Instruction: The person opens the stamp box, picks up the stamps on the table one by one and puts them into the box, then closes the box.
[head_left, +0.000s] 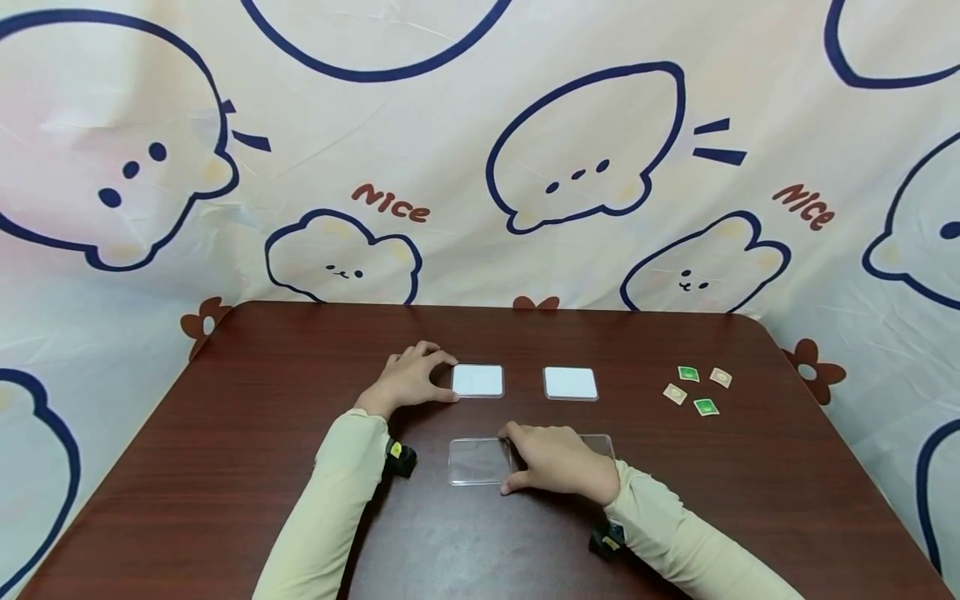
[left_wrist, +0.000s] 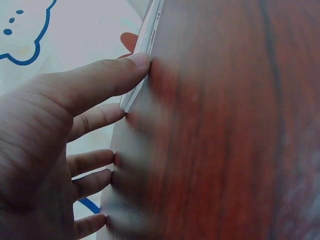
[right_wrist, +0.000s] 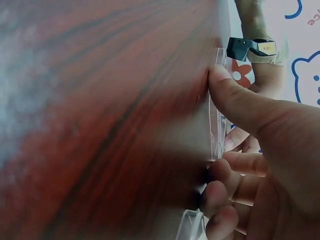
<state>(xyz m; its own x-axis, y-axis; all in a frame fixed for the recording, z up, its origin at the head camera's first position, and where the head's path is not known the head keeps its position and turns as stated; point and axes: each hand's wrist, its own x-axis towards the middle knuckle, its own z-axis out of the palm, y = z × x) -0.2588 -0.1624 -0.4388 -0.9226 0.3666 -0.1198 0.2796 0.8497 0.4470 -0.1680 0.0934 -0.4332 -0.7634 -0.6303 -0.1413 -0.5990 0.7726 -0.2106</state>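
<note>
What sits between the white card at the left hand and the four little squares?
Head view: the other white card, with bare table on either side.

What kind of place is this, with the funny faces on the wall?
Maybe a little filming corner: there's a dark wood-look table, a cartoon-printed backdrop behind it, and a small black device at each wrist.

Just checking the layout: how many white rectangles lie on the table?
2: one white rectangle held at its left end by the left hand, another white rectangle to its right.
</note>
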